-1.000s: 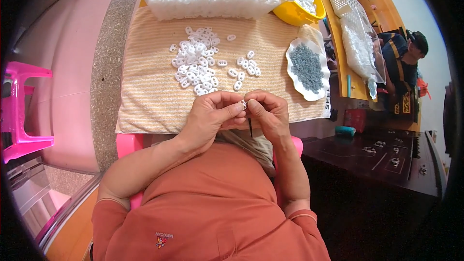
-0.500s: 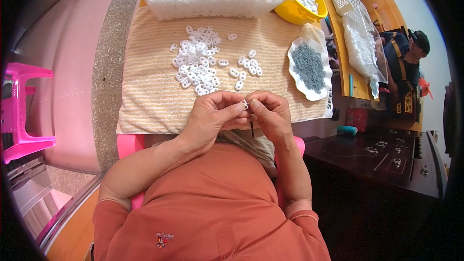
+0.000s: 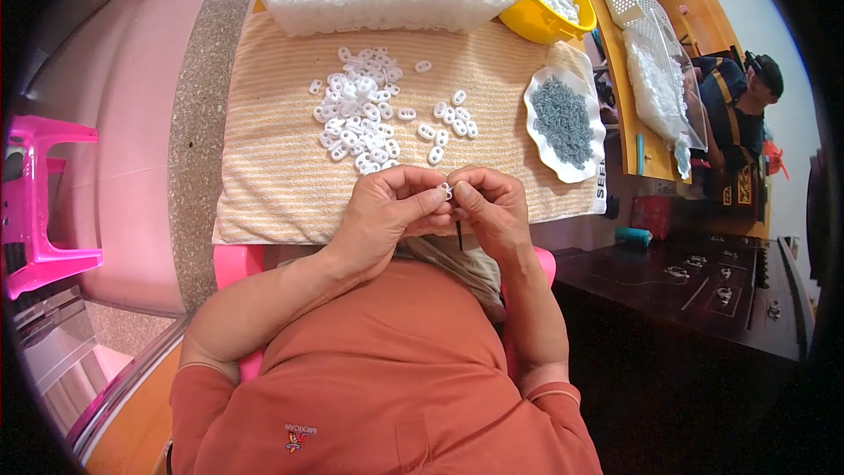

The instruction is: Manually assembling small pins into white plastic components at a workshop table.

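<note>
Indoors, towel (image 3: 272, 141) beneath white pieces (image 3: 359, 110) (stool (image 3: 28, 198) leftward)

The person wears a rust-orange short-sleeved shirt (image 3: 378, 334) with a small multicoloured chest emblem (image 3: 295, 442) beside lettering; its right sleeve (image 3: 556, 405) has a thin pale edging. Khaki trousers (image 3: 475, 274) show below the hem. The left hand (image 3: 387, 207) and right hand (image 3: 491, 209) are bare.
</note>
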The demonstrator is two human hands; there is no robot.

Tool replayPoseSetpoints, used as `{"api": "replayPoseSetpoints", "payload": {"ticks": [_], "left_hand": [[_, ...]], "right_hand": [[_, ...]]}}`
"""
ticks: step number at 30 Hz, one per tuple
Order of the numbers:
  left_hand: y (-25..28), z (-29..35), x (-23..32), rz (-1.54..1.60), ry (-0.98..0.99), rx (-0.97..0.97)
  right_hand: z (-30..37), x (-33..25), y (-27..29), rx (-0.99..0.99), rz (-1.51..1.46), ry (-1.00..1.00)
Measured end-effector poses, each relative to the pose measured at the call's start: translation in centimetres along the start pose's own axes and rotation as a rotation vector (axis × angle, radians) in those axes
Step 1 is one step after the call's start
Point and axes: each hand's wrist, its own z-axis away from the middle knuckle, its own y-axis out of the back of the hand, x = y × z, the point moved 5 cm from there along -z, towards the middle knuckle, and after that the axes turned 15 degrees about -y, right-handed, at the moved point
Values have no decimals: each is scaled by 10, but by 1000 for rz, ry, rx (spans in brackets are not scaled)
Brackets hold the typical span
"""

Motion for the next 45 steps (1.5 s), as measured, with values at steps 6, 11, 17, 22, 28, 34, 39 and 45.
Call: {"api": "replayPoseSetpoints", "payload": {"ticks": [6,11,17,22,28,34,39,45], "left_hand": [[0,0,0,-20,-2,-7],[0,1,0,-32,-11,-12],[0,3,0,-76,-35,2],[0,5,0,-161,-88,12],[2,2,0,-128,-83,18],[1,0,1,-97,-58,-11],[0,0,3,-106,-50,-28],[-1,0,4,-90,-53,-24]], "right_hand": [[0,1,2,10,29,2],[0,0,3,15,95,35],[1,-2,-1,66,185,73],[1,-3,2,104,356,204],[0,1,3,109,289,114],[0,2,4,52,129,50],[-1,2,5,60,143,20],[0,2,5,54,104,-1]]}}
